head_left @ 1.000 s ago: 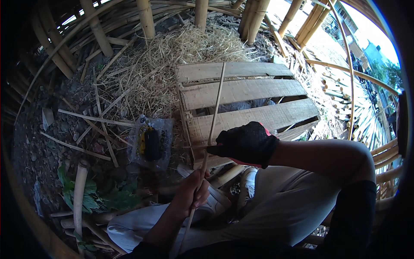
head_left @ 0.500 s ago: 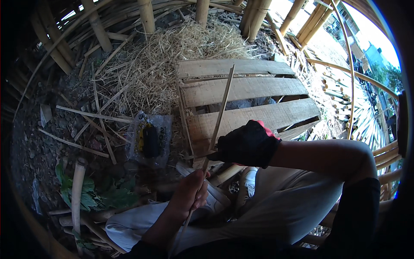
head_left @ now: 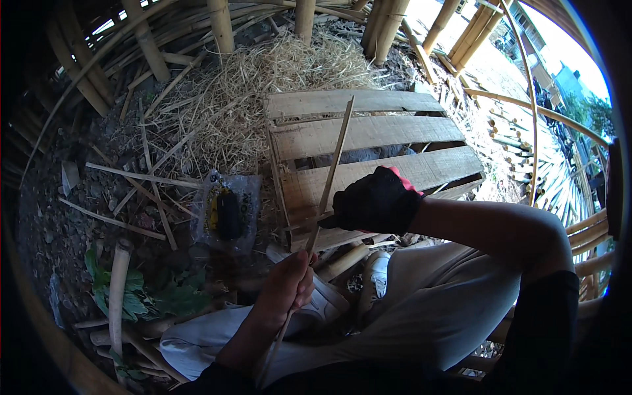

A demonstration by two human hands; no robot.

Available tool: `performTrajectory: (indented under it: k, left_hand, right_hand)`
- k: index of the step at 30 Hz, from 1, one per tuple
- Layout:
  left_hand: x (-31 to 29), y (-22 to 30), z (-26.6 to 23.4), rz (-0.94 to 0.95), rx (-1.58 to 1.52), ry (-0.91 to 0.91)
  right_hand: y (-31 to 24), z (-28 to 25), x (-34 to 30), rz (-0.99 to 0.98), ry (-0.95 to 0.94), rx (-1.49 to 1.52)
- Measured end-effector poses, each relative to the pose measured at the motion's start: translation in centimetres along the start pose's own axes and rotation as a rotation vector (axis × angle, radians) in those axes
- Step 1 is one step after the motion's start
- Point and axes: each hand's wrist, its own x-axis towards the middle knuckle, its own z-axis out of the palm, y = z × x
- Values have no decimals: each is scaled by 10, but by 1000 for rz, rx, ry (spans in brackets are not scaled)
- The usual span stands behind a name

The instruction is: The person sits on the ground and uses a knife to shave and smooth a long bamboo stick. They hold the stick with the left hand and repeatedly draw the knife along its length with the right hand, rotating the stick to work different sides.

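Note:
A long, thin bamboo strip (head_left: 339, 148) slants up and away from my lap, its far end over a slatted wooden crate (head_left: 368, 135). My bare left hand (head_left: 286, 283) is closed round its lower part, thumb uppermost. Just beyond, my right hand (head_left: 376, 201), in a black and red glove, is closed beside the strip. A thin, blade-like tool (head_left: 316, 222) juts from the glove and crosses the strip; its handle is hidden in the fist. The strip's lower end runs down past my left wrist.
Left of the crate lies a clear plastic bag (head_left: 227, 207) with a black and yellow item inside. Straw (head_left: 263, 92) is heaped behind. Loose strips (head_left: 141, 172), green leaves (head_left: 135, 296) and a bamboo pole (head_left: 117, 283) lie at left. Bamboo posts (head_left: 220, 26) stand at the back.
My right hand has slid a little farther up the strip, away from my body. My left hand has risen slightly, still gripping it.

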Motion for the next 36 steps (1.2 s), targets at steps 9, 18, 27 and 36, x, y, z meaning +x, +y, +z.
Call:
performTrajectory:
  k: [9, 18, 27, 36]
  left_hand:
    - [0, 0, -2, 12, 20, -19]
    - [0, -1, 0, 27, 33, -5]
    - [-4, -21, 6, -96, 34, -21]
    - [2, -13, 3, -66, 31, -19]
  right_hand:
    - [12, 4, -5, -27, 80, 20]
    - [21, 4, 3, -14, -21, -22]
    - [99, -25, -9, 436, -127, -286]
    - [30, -26, -15, 361, -153, 31]
